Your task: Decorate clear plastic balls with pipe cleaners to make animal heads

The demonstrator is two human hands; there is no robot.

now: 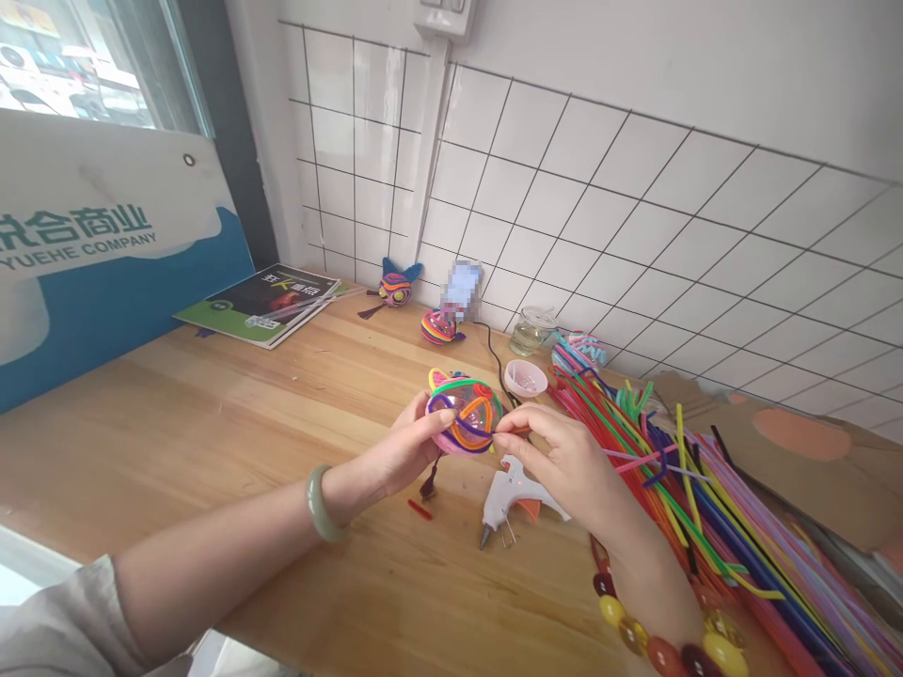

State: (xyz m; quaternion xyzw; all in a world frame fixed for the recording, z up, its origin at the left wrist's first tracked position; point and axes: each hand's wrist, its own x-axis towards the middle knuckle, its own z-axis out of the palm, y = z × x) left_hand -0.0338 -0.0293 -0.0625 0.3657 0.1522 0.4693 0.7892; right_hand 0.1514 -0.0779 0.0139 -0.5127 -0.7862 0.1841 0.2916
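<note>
A clear round ornament (462, 414) is partly covered with bent pipe cleaners in green, purple, orange, pink and yellow, with a dark tassel hanging below. My left hand (416, 437) grips it from the left, thumb on its front. At its right edge my right hand (546, 447) pinches the end of a pipe cleaner, purple or orange, between thumb and forefinger. Under the right hand a white glue gun (509, 491) lies on the table, nozzle toward me. A short red pipe cleaner piece (420, 509) lies left of it.
Bundles of coloured pipe cleaners (705, 517) fill the right side of the wooden table (310, 583). Behind stand a glass jar (531, 331), a pink bowl (526, 378), a phone (462, 287) and finished ornaments (395, 286). Magazines (264, 303) lie at the back left, beside a large signboard (105, 254).
</note>
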